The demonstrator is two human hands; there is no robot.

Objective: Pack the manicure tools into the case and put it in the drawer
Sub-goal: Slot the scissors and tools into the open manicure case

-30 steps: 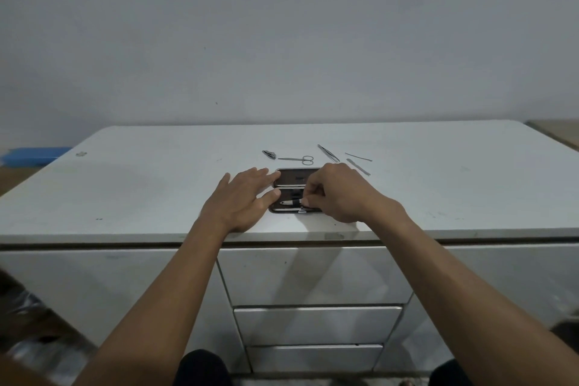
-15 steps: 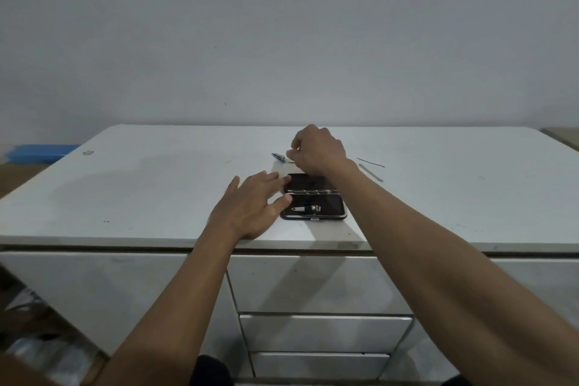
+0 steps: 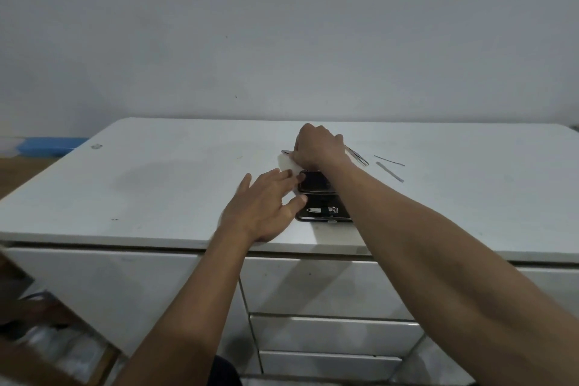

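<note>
**No readable text**

No lettering, brand mark, number or sign can be read anywhere in the head view. The open black case [image 3: 316, 191] on the white table [image 3: 156, 185] shows no legible print, and the drawer fronts [image 3: 313, 288] below and the wall behind it carry no writing.

Glossy black case [image 3: 316, 180], shiny metal file [image 3: 389, 171], smooth white cabinet top [image 3: 163, 178].

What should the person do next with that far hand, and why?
Probably lift the small tool under the right hand and bring it back to the open case, which the left hand steadies. Loose tools lie beyond; whether the fingers already grip one is hidden.
</note>
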